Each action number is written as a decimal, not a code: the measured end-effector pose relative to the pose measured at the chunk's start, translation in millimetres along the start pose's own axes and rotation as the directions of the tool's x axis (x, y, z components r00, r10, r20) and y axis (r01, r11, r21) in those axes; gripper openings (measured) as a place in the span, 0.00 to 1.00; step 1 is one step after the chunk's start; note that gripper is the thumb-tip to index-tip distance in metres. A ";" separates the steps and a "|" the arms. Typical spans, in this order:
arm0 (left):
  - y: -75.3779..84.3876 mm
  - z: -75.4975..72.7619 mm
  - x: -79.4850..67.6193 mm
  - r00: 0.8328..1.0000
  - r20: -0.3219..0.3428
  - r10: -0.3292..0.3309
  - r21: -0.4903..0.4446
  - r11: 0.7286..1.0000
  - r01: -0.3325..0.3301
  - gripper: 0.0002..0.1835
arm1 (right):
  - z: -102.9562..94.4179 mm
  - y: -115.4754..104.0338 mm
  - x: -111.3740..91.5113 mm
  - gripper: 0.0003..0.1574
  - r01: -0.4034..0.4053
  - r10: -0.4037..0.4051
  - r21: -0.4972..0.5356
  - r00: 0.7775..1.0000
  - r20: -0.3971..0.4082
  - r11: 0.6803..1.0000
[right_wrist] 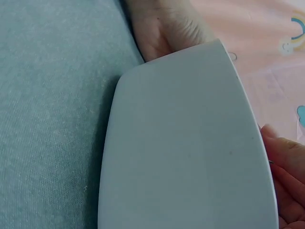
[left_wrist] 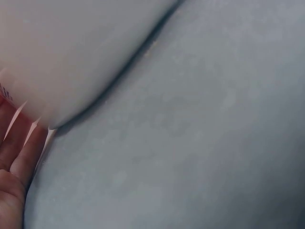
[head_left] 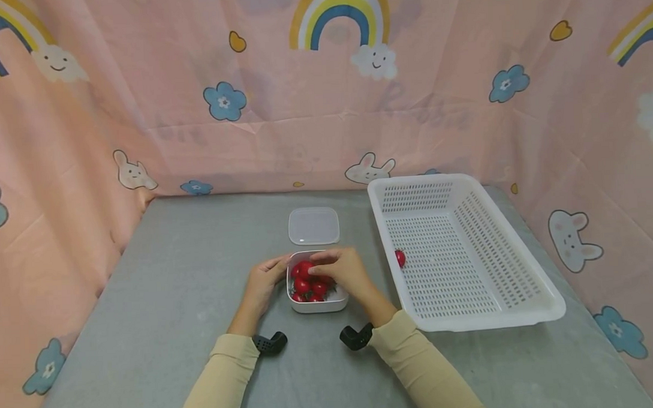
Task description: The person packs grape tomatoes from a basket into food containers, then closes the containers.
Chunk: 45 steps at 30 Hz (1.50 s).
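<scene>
A small white box point(head_left: 318, 307) holds several red cherry tomatoes point(head_left: 302, 286), some with green stems showing. At its left side, my left hand point(head_left: 263, 285) rests against the wall with the thumb up by the rim. The left wrist view shows extended fingers point(left_wrist: 29, 150) touching the pale wall. My right hand point(head_left: 344, 269) reaches over the rim from the right, thumb and forefinger pinching at a tomato point(head_left: 304, 269) near the back of the pile. Part of the pile is hidden beneath that hand. In the right wrist view, the box wall point(right_wrist: 186, 143) hides most of the fingers.
A clear flat lid point(head_left: 313, 226) lies just behind the box. To the right stands a large white perforated basket point(head_left: 448, 296) with one red tomato point(head_left: 400, 258) at its left wall. The grey-covered table point(head_left: 200, 304) meets a pink patterned curtain point(head_left: 281, 133) at the back.
</scene>
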<state>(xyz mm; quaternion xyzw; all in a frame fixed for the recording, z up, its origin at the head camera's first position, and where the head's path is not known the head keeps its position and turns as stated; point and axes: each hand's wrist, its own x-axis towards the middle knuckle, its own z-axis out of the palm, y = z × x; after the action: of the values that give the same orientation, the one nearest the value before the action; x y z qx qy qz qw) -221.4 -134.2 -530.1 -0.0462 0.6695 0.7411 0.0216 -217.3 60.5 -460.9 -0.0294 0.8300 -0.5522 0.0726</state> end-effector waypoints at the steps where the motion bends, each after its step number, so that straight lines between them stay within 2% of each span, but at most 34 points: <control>1: 0.2 0.1 -0.2 1.000 -0.002 -0.001 0.001 1.000 0.001 0.19 | -0.1 -0.2 -0.3 0.14 -0.003 0.003 0.000 1.000 0.000 1.000; 7: 0.6 0.1 -1.0 1.000 -0.008 0.000 0.008 1.000 0.000 0.18 | -0.7 -2.6 -3.3 0.15 -0.003 0.004 0.027 1.000 -0.025 1.000; 12: -0.6 0.4 -0.1 1.000 -0.012 -0.003 0.000 1.000 0.003 0.18 | -7.5 -19.5 -16.0 0.18 0.103 -0.089 0.124 0.989 -0.117 0.987; 15: -1.1 0.6 0.2 1.000 -0.015 0.007 -0.008 1.000 -0.007 0.18 | -19.1 -38.2 -26.1 0.18 0.136 -0.114 0.146 0.983 -0.146 0.980; 19: -1.8 0.6 -0.5 0.999 -0.005 0.040 -0.018 0.999 -0.040 0.20 | -42.5 -56.7 -36.2 0.19 0.093 -0.066 0.176 0.986 -0.154 0.980; 23: -3.5 -0.7 -1.3 0.994 0.022 0.109 -0.034 0.994 -0.108 0.20 | -71.0 -61.1 -37.9 0.21 0.050 -0.022 0.191 0.989 -0.145 0.980; 27: -5.0 -1.8 -1.0 0.993 0.025 0.119 -0.031 0.992 -0.119 0.19 | -100.7 -56.8 -35.7 0.26 0.008 0.012 0.135 0.990 -0.140 0.991; 32: -1.9 -0.1 -0.9 0.999 -0.001 0.034 -0.011 0.999 -0.034 0.18 | -131.6 -44.5 -29.7 0.28 -0.010 0.023 0.080 0.987 -0.162 0.997; 35: 0.9 1.1 -1.6 1.000 -0.006 0.013 -0.010 1.000 -0.013 0.18 | -145.7 -36.7 -26.2 0.28 -0.021 0.029 0.055 0.987 -0.160 0.998; 39: 1.5 2.0 -1.9 1.000 -0.009 -0.001 -0.025 1.000 0.001 0.19 | -160.5 -25.3 -21.6 0.30 -0.060 0.058 -0.011 0.991 -0.123 0.998; 45: -0.2 2.3 -0.8 1.000 -0.008 0.007 -0.034 0.999 -0.007 0.19 | -177.7 0.7 -6.9 0.30 -0.097 0.095 -0.129 0.995 -0.017 0.987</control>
<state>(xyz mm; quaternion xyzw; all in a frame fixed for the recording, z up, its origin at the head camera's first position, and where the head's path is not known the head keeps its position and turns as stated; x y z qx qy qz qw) -220.7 -131.9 -530.0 -0.0474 0.6571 0.7522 0.0156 -237.6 223.8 -393.5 0.0089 0.8648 -0.4934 0.0926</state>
